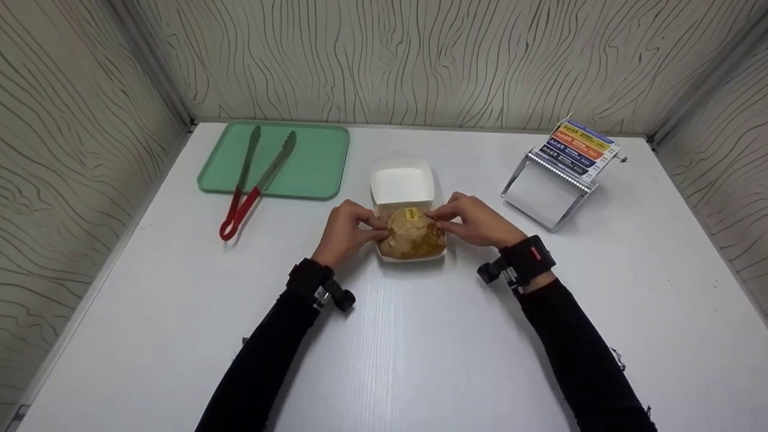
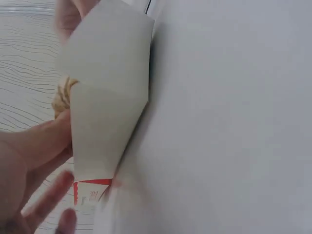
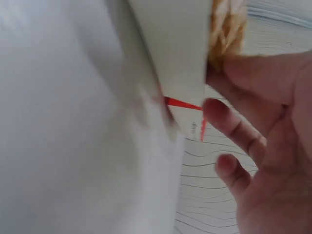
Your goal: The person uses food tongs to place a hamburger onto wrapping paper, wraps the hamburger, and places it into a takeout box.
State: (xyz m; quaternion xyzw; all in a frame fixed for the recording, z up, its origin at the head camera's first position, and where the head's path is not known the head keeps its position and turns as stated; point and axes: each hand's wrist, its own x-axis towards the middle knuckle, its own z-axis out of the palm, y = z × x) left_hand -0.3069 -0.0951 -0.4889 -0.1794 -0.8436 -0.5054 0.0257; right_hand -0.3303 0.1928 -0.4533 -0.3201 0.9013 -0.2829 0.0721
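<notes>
A wrapped burger [image 1: 414, 237] in brown paper with a yellow sticker sits in the lower half of an open white burger box [image 1: 402, 183], its lid tipped back behind it. My left hand [image 1: 347, 231] pinches the burger's wrapper at the left side between thumb and index finger. On the opposite side, my right hand [image 1: 477, 221] pinches the wrapper the same way. Seen by the right wrist camera, thumb and index finger meet on the wrapper [image 3: 228, 29] just over the box wall [image 3: 175, 53]. The left wrist view has the box side [image 2: 105, 126] hiding most of the burger.
A green tray [image 1: 324, 162] lies at the back left. Tongs [image 1: 249, 198] with red handles rest across it and overhang its front edge. At the back right stands a metal dispenser [image 1: 555, 186] with coloured label strips. Patterned panels [image 1: 384, 66] border the white table.
</notes>
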